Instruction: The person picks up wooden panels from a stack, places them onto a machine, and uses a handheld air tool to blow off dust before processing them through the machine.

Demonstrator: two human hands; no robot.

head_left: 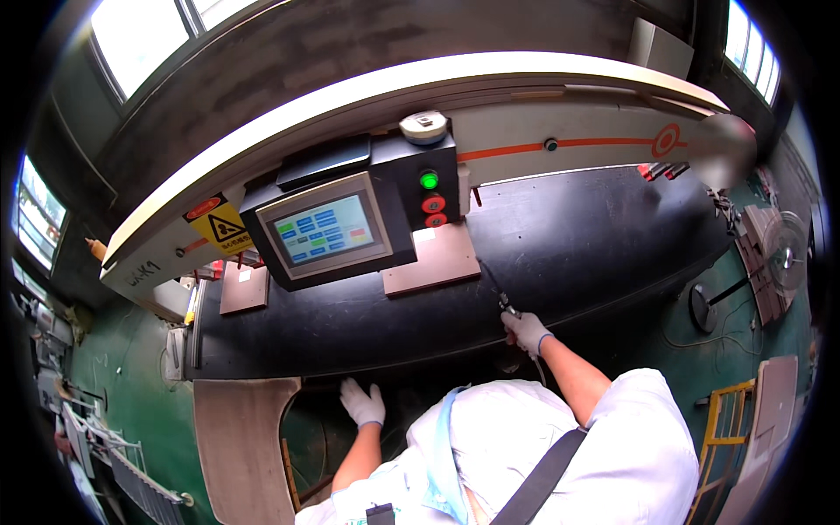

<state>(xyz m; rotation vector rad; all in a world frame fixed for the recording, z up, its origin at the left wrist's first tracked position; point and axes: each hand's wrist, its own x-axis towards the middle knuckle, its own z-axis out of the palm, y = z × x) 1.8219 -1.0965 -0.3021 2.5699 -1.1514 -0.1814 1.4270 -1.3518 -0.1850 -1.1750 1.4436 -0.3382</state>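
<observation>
My right hand (528,332), in a white glove, is closed around an air blow gun (505,304) over the front of the black machine bed (560,254). Its thin nozzle points away from me, toward the bed, and a hose hangs below the hand. My left hand (361,403), also gloved, hangs just in front of the bed's near edge with its fingers spread and nothing in it. A brown panel (433,265) lies on the bed left of the nozzle, partly hidden by the control box. A smaller brown panel (244,289) lies farther left.
Above the bed runs a long machine beam (604,131) carrying a touchscreen (322,229) and several buttons. A curved wooden board (241,446) stands at the near left. To the right are a pedestal fan (783,256) and a yellow cart frame (722,437); cables lie on the green floor.
</observation>
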